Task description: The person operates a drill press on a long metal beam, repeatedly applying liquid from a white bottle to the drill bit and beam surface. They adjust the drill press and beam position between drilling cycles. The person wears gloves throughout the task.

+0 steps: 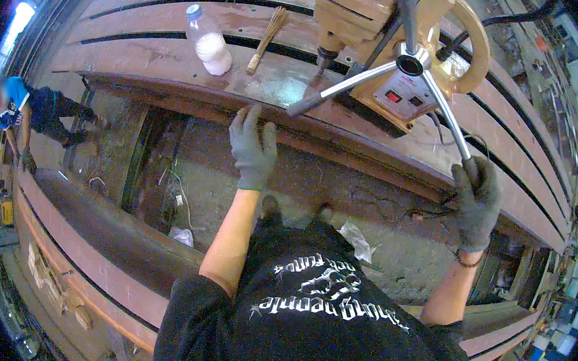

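A tan magnetic drill (358, 18) stands on a brown steel beam (155, 59), with a spoked feed handle (440, 101) on its near side. My right hand (477, 204), in a grey glove, is wrapped round the black grip of the lower right spoke. Also gloved in grey, my left hand (253, 146) has its fingers stretched out at the beam's near edge, close to the grip of the left spoke; it holds nothing. The drill's bit (324, 61) points down at the beam, beside a shiny wet-looking patch (290, 91).
A clear bottle (211, 48) of whitish liquid and a straw-like brush (268, 38) are on the beam, left of the drill. Cables (430, 212) hang below its edge. Behind me runs another beam (96, 260). A person in blue (17, 102) bends at the far left.
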